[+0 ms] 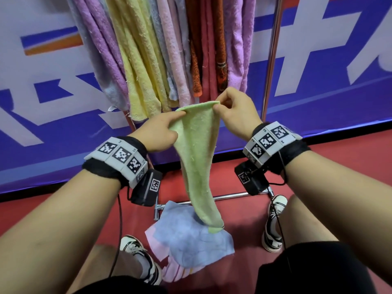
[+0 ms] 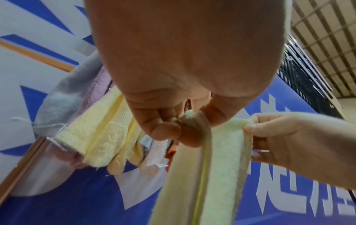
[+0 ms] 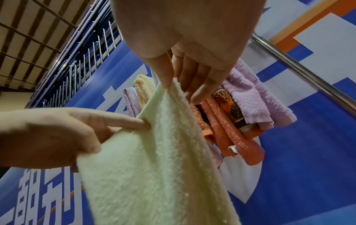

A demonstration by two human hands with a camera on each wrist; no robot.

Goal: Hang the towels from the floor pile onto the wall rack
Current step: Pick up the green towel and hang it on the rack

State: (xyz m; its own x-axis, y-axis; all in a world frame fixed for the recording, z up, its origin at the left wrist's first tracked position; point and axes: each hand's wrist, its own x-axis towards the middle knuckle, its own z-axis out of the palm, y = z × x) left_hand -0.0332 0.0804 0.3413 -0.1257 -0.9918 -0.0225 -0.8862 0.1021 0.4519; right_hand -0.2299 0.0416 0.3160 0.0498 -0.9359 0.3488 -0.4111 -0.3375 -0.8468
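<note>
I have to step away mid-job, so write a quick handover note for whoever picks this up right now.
Left hand: pinches one top corner of the green towel.
Right hand: pinches the other top corner; the towel hangs between them, its lower end down at the floor pile.
Done: many towels already hang on the rack: purple, yellow, pink, orange.
Left: hang the green towel, then the blue towel and the pink ones under it.

A held towel (image 1: 197, 158) hangs before the rack (image 1: 270, 71), above the floor pile (image 1: 191, 240) between 2 shoes
</note>
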